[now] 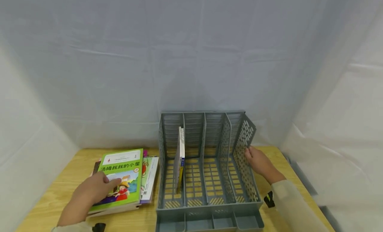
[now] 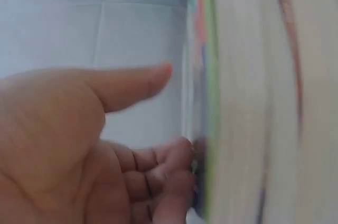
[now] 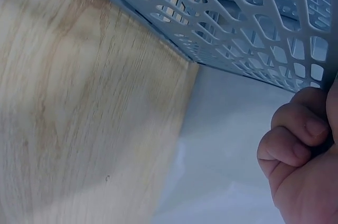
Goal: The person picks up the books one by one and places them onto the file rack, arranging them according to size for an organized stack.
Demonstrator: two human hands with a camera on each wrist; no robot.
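Note:
My left hand (image 1: 93, 189) is over a stack of books, at the green storybook (image 1: 131, 188) on top. In the left wrist view its thumb stands off the cover while the bent fingers (image 2: 177, 182) touch it; nothing is between thumb and fingers. At the right, my right hand (image 1: 259, 161) grips the front edge of the outer side wall of a grey desktop file organizer (image 1: 206, 207). The right wrist view shows its curled fingers (image 3: 296, 129) at the perforated panel (image 3: 253, 28). One thin book (image 1: 181, 159) stands upright in the organizer's leftmost compartment.
Beneath the green book, other books and a white-edged booklet (image 1: 152, 178) stick out to the right. The organizer has small trays (image 1: 200, 223) along its front. It stands on a wooden table (image 1: 64, 175), with white sheeting (image 1: 119, 75) behind and at both sides.

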